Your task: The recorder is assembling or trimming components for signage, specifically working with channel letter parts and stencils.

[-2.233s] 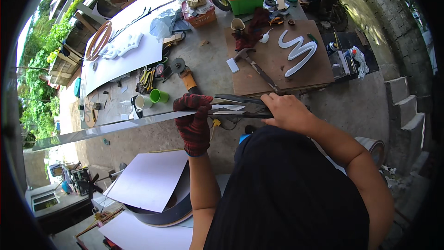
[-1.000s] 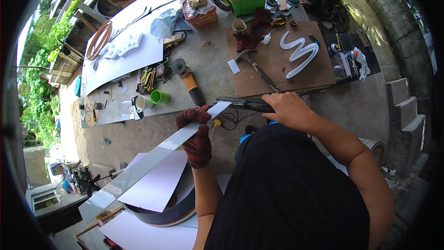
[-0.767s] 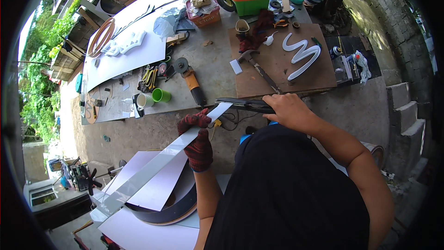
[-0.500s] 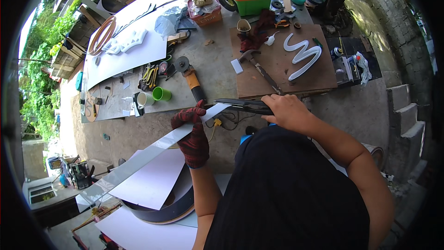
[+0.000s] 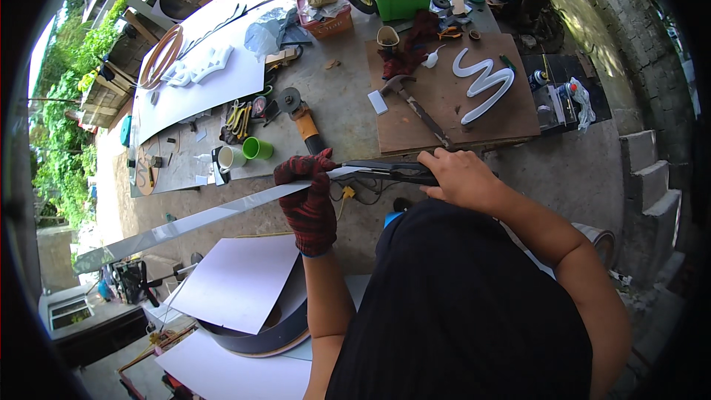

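Observation:
In my left hand [image 5: 308, 211], wearing a dark red and black knit glove, is a long thin glossy white strip [image 5: 192, 218]. Its free end reaches far out to the left. My bare right hand [image 5: 461, 179] is closed round the handles of a long black hand tool, apparently a pair of snips [image 5: 394, 169]. The two long jaws lie at the right end of the strip, just beyond my gloved fingers. Whether they grip or cut into it I cannot tell. Both hands work in front of the table's near edge.
On the metal table [image 5: 329, 96] lie an angle grinder [image 5: 302, 120], a hammer [image 5: 416, 110], a green cup [image 5: 257, 149] and a white mug [image 5: 231, 157]. A white curved letter shape [image 5: 485, 85] rests on a brown board [image 5: 511, 130]. White sheets [image 5: 237, 281] sit below my left arm.
The strip's free end has swung upward and outward to the left, so it lies flatter and more edge-on. My left hand has turned with it; my right hand stays on the snips.

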Available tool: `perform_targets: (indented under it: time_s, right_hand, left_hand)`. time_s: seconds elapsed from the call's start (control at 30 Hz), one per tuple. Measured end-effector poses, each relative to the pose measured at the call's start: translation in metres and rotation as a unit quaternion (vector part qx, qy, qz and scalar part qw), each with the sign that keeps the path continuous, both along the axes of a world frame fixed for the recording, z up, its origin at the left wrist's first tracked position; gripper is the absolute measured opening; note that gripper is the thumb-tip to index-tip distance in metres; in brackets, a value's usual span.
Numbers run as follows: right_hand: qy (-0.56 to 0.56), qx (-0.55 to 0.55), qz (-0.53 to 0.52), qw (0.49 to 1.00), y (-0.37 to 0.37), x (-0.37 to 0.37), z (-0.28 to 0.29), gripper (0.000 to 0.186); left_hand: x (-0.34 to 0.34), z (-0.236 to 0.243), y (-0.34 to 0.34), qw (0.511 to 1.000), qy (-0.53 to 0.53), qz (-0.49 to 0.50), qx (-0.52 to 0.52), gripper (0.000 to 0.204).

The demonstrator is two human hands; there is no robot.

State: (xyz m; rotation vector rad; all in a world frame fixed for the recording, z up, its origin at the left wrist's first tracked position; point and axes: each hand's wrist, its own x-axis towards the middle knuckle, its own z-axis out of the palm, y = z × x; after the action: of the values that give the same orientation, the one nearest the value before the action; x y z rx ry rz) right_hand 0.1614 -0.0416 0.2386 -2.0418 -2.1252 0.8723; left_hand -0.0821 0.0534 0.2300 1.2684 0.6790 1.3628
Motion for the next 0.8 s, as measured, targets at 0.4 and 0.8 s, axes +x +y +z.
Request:
perform_targets:
  time_s: [0.4, 0.8]
  right_hand:
    - [0.001, -0.002, -0.025, 1.000, -0.005, 0.005, -0.009, 0.051]
    - [0.008, 0.048, 0.018, 0.999, -0.004, 0.004, -0.014, 0.039]
  left_hand:
    - [-0.003, 0.012, -0.008, 0.999, -0.001, -0.008, 0.033, 0.032]
    - [-0.005, 0.014, -0.004, 1.000, -0.017, 0.014, 0.007, 0.035]
